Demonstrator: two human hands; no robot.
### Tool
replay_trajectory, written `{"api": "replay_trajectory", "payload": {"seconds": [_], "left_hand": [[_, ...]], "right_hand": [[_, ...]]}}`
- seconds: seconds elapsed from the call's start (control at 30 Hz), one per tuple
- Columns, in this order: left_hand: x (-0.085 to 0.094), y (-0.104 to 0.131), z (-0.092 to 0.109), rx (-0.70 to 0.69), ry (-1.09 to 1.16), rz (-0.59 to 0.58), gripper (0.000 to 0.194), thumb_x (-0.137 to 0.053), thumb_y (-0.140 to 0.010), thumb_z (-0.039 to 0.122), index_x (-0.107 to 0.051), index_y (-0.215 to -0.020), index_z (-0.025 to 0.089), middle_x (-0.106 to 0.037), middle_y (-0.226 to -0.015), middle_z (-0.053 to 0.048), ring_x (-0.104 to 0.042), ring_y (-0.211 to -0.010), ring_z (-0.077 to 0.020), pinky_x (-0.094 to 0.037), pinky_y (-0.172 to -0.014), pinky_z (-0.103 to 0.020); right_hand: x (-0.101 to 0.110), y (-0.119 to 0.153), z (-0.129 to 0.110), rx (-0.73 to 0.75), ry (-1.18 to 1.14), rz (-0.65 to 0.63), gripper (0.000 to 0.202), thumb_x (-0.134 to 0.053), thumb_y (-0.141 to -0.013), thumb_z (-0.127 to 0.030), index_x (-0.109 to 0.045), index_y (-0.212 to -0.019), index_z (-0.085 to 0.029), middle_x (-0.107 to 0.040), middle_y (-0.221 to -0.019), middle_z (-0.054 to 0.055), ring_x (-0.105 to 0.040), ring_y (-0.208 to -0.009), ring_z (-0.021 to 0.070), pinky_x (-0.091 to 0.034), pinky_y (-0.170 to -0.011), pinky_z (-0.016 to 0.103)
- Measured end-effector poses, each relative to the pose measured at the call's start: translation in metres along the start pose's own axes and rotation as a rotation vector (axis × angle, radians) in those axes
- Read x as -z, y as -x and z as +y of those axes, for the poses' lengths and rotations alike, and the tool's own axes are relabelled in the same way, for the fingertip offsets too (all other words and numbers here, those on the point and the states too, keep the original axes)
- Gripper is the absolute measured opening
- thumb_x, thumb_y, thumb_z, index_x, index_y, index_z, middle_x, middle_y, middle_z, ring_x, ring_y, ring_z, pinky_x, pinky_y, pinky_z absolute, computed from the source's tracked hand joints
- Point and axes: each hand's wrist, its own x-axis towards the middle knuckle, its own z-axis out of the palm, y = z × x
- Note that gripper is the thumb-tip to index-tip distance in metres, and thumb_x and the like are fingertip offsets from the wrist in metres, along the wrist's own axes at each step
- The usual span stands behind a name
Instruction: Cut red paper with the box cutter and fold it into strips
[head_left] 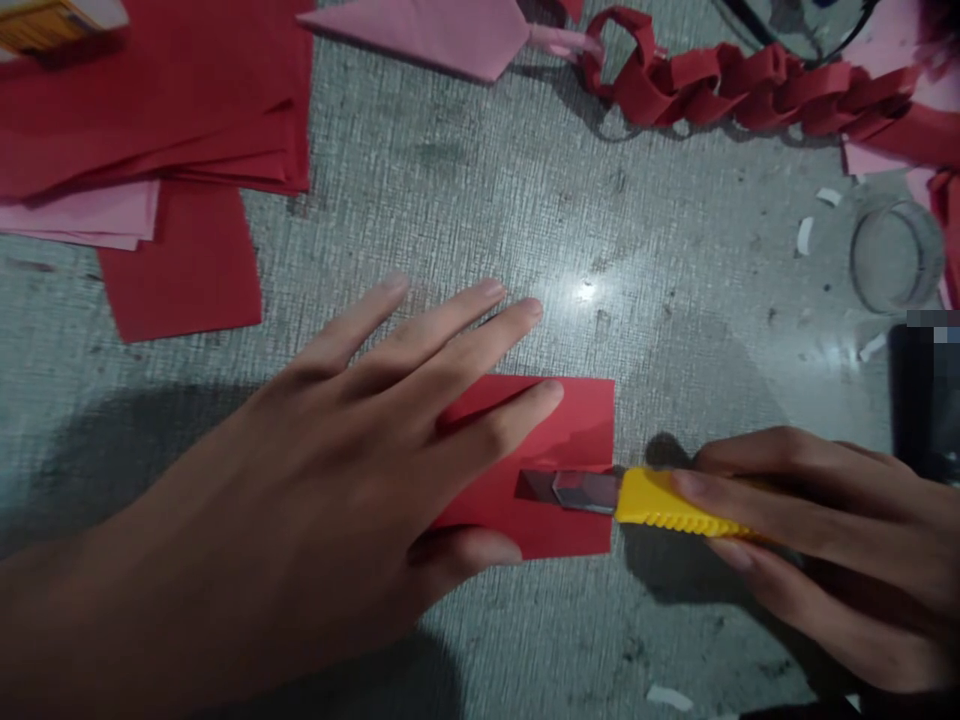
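A small red paper piece (570, 415) lies on the grey textured table (675, 250). Spread over its left part is my left hand (390, 450), palm down, with the forefinger and thumb on the paper and the other fingertips beyond its upper edge. My right hand (817, 530) grips a yellow cutter (652, 500) at the right. The cutter's blade (589, 490) is out and reaches over the paper's right edge, pointing left; whether it touches the paper I cannot tell.
Red sheets (187, 110) and pink sheets (82, 220) are stacked at upper left. A red paper chain (697, 85) joined to a folded pink piece (450, 35) runs along the top. Clear tape roll (896, 255) and a dark object (922, 400) lie at right, near white scraps (805, 236).
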Motion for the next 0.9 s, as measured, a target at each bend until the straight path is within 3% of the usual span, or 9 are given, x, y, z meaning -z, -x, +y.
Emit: {"api": "replay_trajectory", "payload": {"seconds": [0.13,0.3,0.5,0.7,0.9], "left_hand": [[-0.001,-0.001,0.0,-0.028,-0.056,-0.011,0.06,-0.059,-0.105,0.067,-0.058,-0.155,0.033,-0.03,-0.185,0.001,-0.032,-0.169,-0.0414,-0.015,-0.144,-0.064],[0.001,-0.002,0.002,0.002,-0.029,0.003,0.054,-0.059,-0.106,0.065,-0.06,-0.152,0.037,-0.04,-0.18,0.004,-0.035,-0.168,-0.0395,-0.021,-0.143,-0.065],[0.005,-0.002,0.005,-0.049,-0.181,-0.079,0.064,-0.056,-0.106,0.07,-0.055,-0.154,0.028,-0.022,-0.187,-0.009,-0.018,-0.175,-0.0311,-0.008,-0.145,-0.055],[0.003,-0.004,0.004,-0.051,-0.167,-0.067,0.06,-0.056,-0.105,0.069,-0.06,-0.147,0.026,-0.025,-0.186,-0.009,-0.022,-0.173,-0.0339,-0.006,-0.145,-0.051],[0.004,-0.003,0.004,-0.047,-0.154,-0.064,0.055,-0.059,-0.106,0.062,-0.061,-0.146,0.024,-0.026,-0.186,-0.01,-0.023,-0.173,-0.0353,-0.007,-0.145,-0.053]], "right_hand": [[0.001,0.005,-0.002,-0.023,0.047,-0.019,0.048,-0.063,-0.099,-0.026,-0.075,-0.145,-0.035,-0.074,-0.132,0.007,-0.08,-0.094,0.022,-0.071,-0.067,0.033],[0.001,0.005,-0.002,-0.042,0.022,-0.03,0.049,-0.065,-0.099,-0.025,-0.075,-0.146,-0.035,-0.074,-0.13,0.007,-0.079,-0.093,0.0205,-0.07,-0.065,0.032],[0.006,0.008,-0.002,-0.109,-0.005,-0.035,0.051,-0.068,-0.097,-0.025,-0.075,-0.146,-0.038,-0.075,-0.13,0.007,-0.08,-0.093,0.0235,-0.068,-0.06,0.033],[0.01,0.013,-0.006,-0.186,0.01,-0.022,0.046,-0.067,-0.098,-0.031,-0.078,-0.141,-0.043,-0.077,-0.129,0.007,-0.082,-0.098,0.028,-0.071,-0.064,0.036],[0.012,0.016,-0.011,-0.281,-0.007,-0.02,0.043,-0.066,-0.101,-0.034,-0.078,-0.14,-0.046,-0.076,-0.128,0.004,-0.081,-0.098,0.0264,-0.069,-0.061,0.035]]}}
